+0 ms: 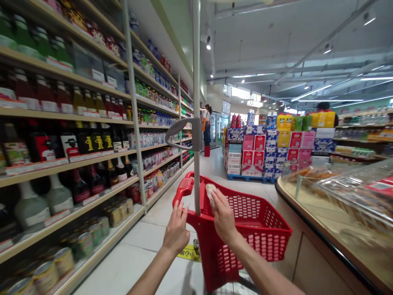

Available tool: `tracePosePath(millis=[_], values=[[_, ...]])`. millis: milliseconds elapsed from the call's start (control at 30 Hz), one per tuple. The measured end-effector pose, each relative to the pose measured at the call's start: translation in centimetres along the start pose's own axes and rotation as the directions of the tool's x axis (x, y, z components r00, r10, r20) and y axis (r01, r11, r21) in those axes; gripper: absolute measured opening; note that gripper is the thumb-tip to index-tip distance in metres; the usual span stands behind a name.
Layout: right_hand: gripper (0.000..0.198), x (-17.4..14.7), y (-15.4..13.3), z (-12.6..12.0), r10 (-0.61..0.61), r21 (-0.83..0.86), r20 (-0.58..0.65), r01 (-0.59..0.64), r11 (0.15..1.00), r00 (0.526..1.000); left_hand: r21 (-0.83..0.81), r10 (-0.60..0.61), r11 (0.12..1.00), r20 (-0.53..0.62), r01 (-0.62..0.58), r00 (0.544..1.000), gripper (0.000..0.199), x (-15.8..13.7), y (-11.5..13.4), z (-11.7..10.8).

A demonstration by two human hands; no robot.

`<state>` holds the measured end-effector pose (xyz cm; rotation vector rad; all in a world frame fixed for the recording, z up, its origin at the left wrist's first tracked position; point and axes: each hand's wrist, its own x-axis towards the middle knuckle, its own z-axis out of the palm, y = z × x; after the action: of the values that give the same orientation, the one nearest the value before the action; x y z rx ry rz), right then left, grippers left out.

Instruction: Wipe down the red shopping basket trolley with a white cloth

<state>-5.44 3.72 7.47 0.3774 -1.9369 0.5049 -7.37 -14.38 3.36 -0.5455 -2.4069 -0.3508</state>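
1. Cloth (pixel 211 192): pale, bunched and probably light, soft and hard to damage; the right hand (pixel 223 213) has its fingers closed over it, at the basket's near inner side. Pinching the folds should hold it well.
2. Left hand (pixel 176 229): fingers loosely extended, not wrapped round anything; fingertips rest at the lower end of the red grip (pixel 184 189).
3. Basket (pixel 259 243): ahead of and beneath the right hand; its perforated walls look like stiff, smooth plastic, perhaps slick. The grip beside the left fingertips, or the pole (pixel 197 172) between the hands, seems the best hold.
4. The basket's near bottom is hidden from view.
5. Right of the hands, clear lids (pixel 346 184) cover food on the bench (pixel 319 266).
6. Left of the hands, shelves (pixel 101 158) hold bottles (pixel 81 185) and cans (pixel 65 261).
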Motion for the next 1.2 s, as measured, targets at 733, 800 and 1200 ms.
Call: tracePosePath(millis=[733,800,1200], values=[[0.042,2.7,-0.6,0.7,-0.546,0.021,0.472,0.61,0.792,0.692,0.005,-0.009,1.0,0.07,0.009,0.997,0.072,-0.2,-0.9,-0.3],[0.043,1.7,-0.3,1.1,-0.536,0.032,0.456,0.589,0.807,0.71,0.012,-0.011,1.0,0.067,0.01,0.998,0.073,-0.3,-1.0,-0.2],[0.042,-9.7,2.4,5.7,-0.379,-0.227,0.058,0.382,0.896,0.923,0.085,0.01,0.996,0.019,-0.012,1.0,0.075,-0.5,-1.6,0.4]])
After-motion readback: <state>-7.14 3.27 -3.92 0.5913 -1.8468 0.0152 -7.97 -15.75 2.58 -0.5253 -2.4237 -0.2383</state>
